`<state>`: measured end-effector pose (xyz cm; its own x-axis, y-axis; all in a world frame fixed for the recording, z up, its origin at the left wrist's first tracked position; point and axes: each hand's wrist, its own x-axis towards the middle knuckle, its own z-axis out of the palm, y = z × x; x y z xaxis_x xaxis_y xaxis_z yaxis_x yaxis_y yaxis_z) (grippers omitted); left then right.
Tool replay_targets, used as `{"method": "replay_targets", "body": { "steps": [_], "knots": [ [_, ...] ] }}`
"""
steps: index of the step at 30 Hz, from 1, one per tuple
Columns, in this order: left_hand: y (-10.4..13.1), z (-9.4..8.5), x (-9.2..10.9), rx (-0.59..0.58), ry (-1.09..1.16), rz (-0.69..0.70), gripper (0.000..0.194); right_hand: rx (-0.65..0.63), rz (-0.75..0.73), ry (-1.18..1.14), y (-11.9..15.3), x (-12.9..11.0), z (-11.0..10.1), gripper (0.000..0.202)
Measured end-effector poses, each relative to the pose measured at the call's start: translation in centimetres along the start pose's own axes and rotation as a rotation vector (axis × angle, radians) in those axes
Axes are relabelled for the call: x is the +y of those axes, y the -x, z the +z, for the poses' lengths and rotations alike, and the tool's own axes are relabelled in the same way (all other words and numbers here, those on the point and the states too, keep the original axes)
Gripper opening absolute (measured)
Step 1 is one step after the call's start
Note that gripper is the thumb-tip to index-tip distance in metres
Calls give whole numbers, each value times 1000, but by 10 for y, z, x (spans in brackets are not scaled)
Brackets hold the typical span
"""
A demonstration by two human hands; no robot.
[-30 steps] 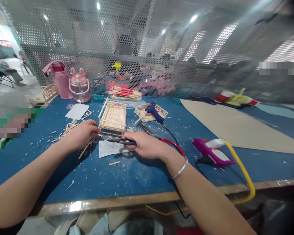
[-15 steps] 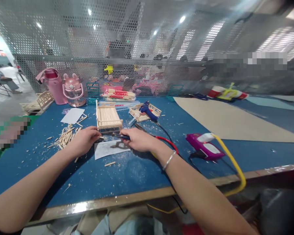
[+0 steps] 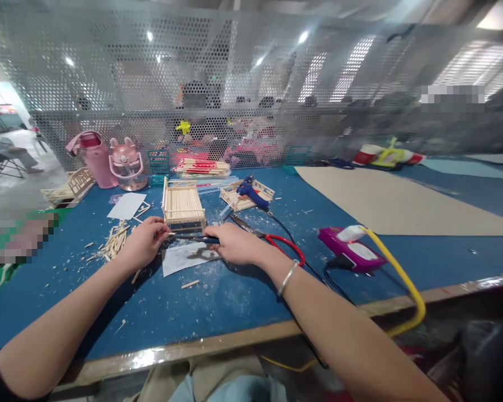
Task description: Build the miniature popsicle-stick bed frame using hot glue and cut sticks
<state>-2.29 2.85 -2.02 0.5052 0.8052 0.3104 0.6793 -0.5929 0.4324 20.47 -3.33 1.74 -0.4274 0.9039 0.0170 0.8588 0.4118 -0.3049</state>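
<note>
My left hand (image 3: 147, 241) is closed in a pinch on a short pale wooden stick (image 3: 171, 233). In my right hand (image 3: 236, 242) is a slim dark tool with a blue handle (image 3: 212, 240), its narrow end against or very near the stick; its exact kind is not clear. Just beyond both hands stands a miniature bed-like frame of wooden sticks (image 3: 183, 202). Below the tool lies a sheet of white paper (image 3: 188, 259), with a loose stick piece (image 3: 190, 284) nearer me. Beside my left hand is a pile of short sticks (image 3: 116, 240).
A blue glue gun (image 3: 254, 192) rests on another stick frame (image 3: 235, 198). Red-handled scissors (image 3: 285, 248) lie by my right wrist. A purple power strip (image 3: 352, 251) with a yellow cable (image 3: 396, 268) is at right. Pink bottles (image 3: 128, 167) and stick bundles (image 3: 203, 166) stand behind.
The tool's narrow end and the stick in my left hand have come together in line. The view has shifted slightly; both hands stay in nearly the same place.
</note>
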Motion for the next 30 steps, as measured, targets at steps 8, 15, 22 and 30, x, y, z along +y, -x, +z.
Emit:
{"method": "replay_targets", "body": {
  "steps": [8, 15, 22, 30],
  "knots": [
    [3, 0, 6, -62, 78, 56, 21, 49, 42, 9, 0, 4, 0, 23],
    [15, -4, 25, 147, 180, -145, 14, 82, 14, -17, 5, 5, -8, 33],
    [22, 3, 55, 38, 1089, -452, 26, 105, 68, -36, 8, 3, -7, 40],
    [22, 10, 59, 45, 1299, -496, 17, 90, 39, -53, 7, -3, 5, 50]
  ]
}}
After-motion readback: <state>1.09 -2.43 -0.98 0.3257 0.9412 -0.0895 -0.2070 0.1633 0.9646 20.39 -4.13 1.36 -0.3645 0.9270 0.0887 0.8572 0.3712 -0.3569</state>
